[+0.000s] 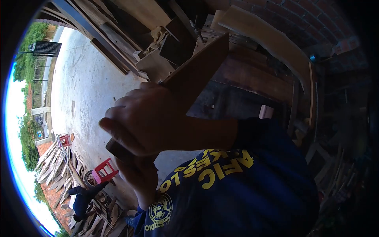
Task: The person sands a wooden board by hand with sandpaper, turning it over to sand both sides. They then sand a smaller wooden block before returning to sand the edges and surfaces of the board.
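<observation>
My right hand (144, 114) reaches in from the right, its fingers curled round a flat wooden board (203, 65). The board slants from the knuckles toward the upper right, with a lighter edge on top. Just below it, my left hand (138, 172) is closed, its fingers mostly hidden. Between the hands a dark blunt end (116, 150) sticks out under my right thumb; whether it belongs to the board I cannot tell.
Planks (112, 47) lean at the top, beside a metal clamp (198, 31). A long curved slab (264, 35) lies at upper right, near a brick wall (316, 17). Lower left are a red stool (104, 170), a wood pile (57, 168) and another person (83, 199) on the concrete floor (81, 87).
</observation>
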### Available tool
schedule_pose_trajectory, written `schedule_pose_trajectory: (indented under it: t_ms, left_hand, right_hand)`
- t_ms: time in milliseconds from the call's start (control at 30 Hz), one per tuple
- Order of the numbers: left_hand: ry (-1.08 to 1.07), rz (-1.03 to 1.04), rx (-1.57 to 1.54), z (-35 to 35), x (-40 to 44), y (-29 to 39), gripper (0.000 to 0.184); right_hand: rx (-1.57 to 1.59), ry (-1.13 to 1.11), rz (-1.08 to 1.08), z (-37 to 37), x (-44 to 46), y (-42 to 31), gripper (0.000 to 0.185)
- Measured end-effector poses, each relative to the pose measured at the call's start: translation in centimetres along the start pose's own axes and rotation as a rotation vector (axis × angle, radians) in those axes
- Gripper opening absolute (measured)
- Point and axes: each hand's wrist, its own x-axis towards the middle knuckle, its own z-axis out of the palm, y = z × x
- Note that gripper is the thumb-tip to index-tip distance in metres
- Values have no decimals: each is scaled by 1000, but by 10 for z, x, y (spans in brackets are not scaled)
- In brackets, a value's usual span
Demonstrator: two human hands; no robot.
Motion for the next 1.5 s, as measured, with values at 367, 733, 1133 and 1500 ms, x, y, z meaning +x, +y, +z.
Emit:
schedule_pose_trajectory:
  t_ms: [367, 733, 1133, 1500]
  left_hand:
    - [-56, 237, 122, -32, -23, -81, 45]
    - [160, -28, 268, -32, 17, -77, 54]
    - [105, 43, 242, -42, -21, -142, 54]
    - [206, 80, 268, -27, -21, -148, 37]
  right_hand:
    - [-307, 220, 171, -90, -101, 331, 38]
    - [-119, -58, 214, 10, -14, 105, 49]
    - [-458, -30, 427, -95, -99, 366, 46]
    - [-223, -63, 127, -2, -73, 163, 35]
